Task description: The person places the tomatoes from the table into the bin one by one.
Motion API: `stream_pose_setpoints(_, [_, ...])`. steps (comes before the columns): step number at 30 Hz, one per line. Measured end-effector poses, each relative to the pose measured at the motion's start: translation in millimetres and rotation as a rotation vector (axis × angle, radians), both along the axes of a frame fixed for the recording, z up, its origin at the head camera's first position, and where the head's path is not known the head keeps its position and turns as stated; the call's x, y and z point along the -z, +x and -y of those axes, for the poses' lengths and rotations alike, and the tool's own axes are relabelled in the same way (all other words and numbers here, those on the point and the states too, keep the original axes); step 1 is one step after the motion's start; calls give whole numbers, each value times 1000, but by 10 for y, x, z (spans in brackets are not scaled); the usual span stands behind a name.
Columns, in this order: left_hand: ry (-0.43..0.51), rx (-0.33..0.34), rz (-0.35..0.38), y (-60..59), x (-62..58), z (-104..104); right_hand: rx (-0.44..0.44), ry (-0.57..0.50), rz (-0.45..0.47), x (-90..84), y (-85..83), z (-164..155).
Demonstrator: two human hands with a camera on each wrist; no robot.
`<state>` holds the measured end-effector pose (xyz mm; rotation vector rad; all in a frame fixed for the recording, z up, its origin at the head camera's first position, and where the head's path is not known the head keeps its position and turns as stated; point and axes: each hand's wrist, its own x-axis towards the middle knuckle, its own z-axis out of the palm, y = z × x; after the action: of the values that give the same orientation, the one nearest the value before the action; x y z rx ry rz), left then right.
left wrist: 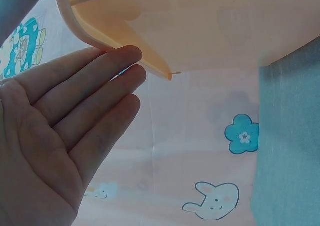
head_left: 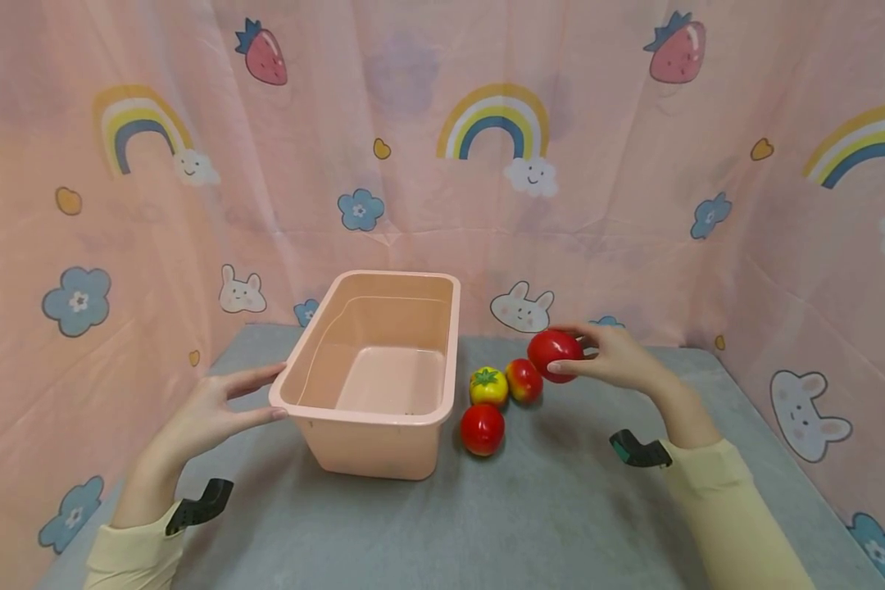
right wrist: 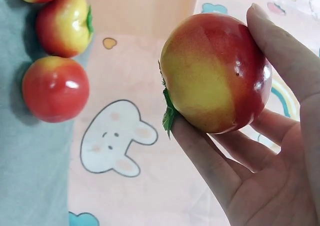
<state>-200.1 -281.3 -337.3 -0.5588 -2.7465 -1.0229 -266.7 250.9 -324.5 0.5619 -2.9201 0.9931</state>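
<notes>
My right hand [head_left: 608, 356] holds a glossy red-and-yellow tomato [right wrist: 215, 73] above the grey table, thumb on one side and fingers on the other. Its green leaf [right wrist: 169, 113] points away from the palm in the right wrist view. Close by on the table lie a red tomato [head_left: 483, 429], a yellow one with its green star upward [head_left: 489, 388] and a red-yellow tomato [head_left: 524, 381]. At the left stands a pink plastic bin [head_left: 372, 447]. My left hand [head_left: 206, 410] touches its near left rim with fingers extended; the left wrist view shows these fingers [left wrist: 107, 61] straight.
The grey table [head_left: 560, 516] reaches to a pink curtain [head_left: 413, 229] printed with rainbows, rabbits and flowers, which surrounds it at the back and both sides. Black wrist mounts [head_left: 201, 506] sit on both cream sleeves [head_left: 730, 508]. The bin's inside floor [head_left: 394, 381] is bare.
</notes>
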Motion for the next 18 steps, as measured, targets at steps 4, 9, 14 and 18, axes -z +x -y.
stream_pose_setpoints(4, [0,-4,9,8,1,0,-5,21,-19,-65,-31,44])
stream_pose_setpoints(9, [-12,-12,7,13,6,0,-38,3,-43,-150,-48,105])
stream_pose_setpoints(14, [-9,-10,5,13,6,-4,-65,-20,-58,-245,-46,156])
stream_pose_setpoints(18, [-5,-7,2,13,-2,-11,-64,-23,-41,-299,-60,201])
